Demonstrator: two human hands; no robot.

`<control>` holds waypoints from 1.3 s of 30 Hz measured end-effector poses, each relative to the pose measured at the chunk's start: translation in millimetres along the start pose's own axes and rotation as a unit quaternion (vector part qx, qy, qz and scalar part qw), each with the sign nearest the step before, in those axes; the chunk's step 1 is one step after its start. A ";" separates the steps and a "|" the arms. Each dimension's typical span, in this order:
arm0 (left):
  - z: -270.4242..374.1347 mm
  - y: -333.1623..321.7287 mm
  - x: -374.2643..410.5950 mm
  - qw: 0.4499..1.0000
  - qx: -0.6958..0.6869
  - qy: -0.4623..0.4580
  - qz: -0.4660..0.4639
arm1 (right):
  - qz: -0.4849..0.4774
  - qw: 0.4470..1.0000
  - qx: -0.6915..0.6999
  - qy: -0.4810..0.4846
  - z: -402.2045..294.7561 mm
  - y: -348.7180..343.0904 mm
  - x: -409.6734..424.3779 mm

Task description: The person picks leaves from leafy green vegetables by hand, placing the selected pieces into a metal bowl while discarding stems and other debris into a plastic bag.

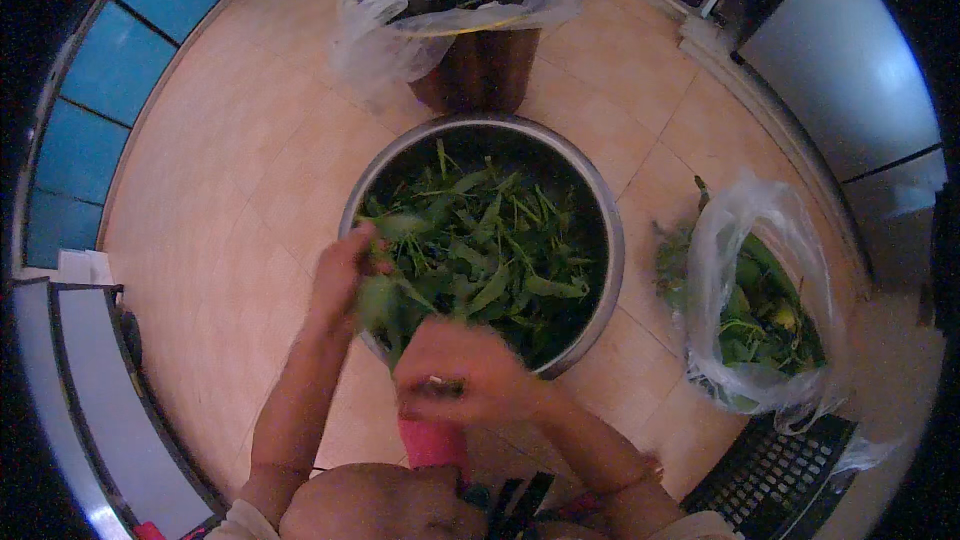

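Observation:
A wide metal basin stands before me, heaped with long green leaves and stems. At its left rim, my left hand pinches a leafy green sprig, blurred by motion. My right hand is over the basin's near edge, its back towards me and blurred too. A ring shows on it. Its fingertips are hidden, so I cannot tell whether they grip anything. Below that hand is something pink, partly covered.
Behind the basin stands a brown bin with a clear plastic liner. A clear plastic bag of greens sits open to the right, near a black plastic crate. Blue panels and grey-white panels line the left side.

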State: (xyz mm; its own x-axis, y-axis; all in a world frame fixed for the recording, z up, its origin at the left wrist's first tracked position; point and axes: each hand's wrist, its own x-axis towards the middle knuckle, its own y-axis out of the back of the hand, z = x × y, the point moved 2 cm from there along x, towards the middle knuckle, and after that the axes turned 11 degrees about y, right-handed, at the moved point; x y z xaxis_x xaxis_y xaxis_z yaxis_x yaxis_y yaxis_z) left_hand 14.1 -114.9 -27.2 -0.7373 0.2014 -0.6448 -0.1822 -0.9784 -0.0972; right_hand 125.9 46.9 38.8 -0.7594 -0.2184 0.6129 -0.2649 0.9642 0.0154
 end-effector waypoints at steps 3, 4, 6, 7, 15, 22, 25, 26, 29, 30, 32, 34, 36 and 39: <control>12.8 11.5 -8.4 0.992 0.104 -0.032 0.065 | -0.085 0.994 0.042 -0.052 -9.5 0.4 5.7; 20.3 8.8 -12.7 0.980 0.172 -0.049 0.082 | -0.033 0.996 -0.050 -0.072 0.6 8.4 7.3; 21.9 4.7 -10.2 0.921 0.381 -0.069 0.050 | 0.122 0.947 -0.280 -0.099 29.0 30.3 5.4; 20.9 1.0 -9.1 0.873 0.480 -0.080 0.036 | 0.151 0.907 -0.363 -0.150 50.6 51.6 -1.0; 4.3 -28.3 -4.8 0.774 0.557 -0.262 0.147 | 0.036 0.862 -0.393 -0.319 127.0 62.5 -51.8; -6.0 -29.0 -9.9 0.769 0.615 -0.173 0.031 | -0.050 0.836 -0.522 -0.160 71.8 -17.1 -48.5; -6.8 -26.6 -11.9 0.773 0.609 -0.166 0.055 | -0.052 0.854 -0.496 -0.149 56.9 -7.4 -49.3; -4.8 -26.1 -13.0 0.777 0.608 -0.148 0.073 | -0.049 0.867 -0.473 -0.147 54.4 -2.9 -48.8; 0.5 -21.8 -10.5 0.804 0.567 -0.155 0.091 | 0.009 0.905 -0.400 -0.147 43.2 9.2 -40.5; 3.3 -20.7 -9.1 0.815 0.547 -0.167 0.092 | 0.037 0.916 -0.373 -0.146 40.0 13.4 -35.6; 13.0 -23.3 -10.3 0.811 0.543 -0.190 0.109 | 0.114 0.909 -0.374 -0.146 35.4 27.9 -27.6; 15.3 -23.6 -10.5 0.807 0.544 -0.209 0.099 | 0.178 0.879 -0.413 -0.161 48.6 56.2 -26.3; 13.1 -25.9 -11.7 0.804 0.548 -0.222 0.060 | 0.186 0.813 -0.506 -0.220 92.0 98.2 -42.7; 11.9 -41.7 -22.4 0.772 0.612 -0.167 0.029 | 0.056 0.784 -0.508 -0.353 131.7 123.9 -66.6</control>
State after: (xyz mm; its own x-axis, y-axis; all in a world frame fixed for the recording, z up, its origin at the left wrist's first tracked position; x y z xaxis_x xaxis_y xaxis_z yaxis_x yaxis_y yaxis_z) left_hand 30.5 -78.0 0.3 -0.8569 0.3599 -0.3691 -0.4700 -0.2512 0.8462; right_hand 65.4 161.0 -104.1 -0.9786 0.1929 0.0718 0.1651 0.5273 0.8335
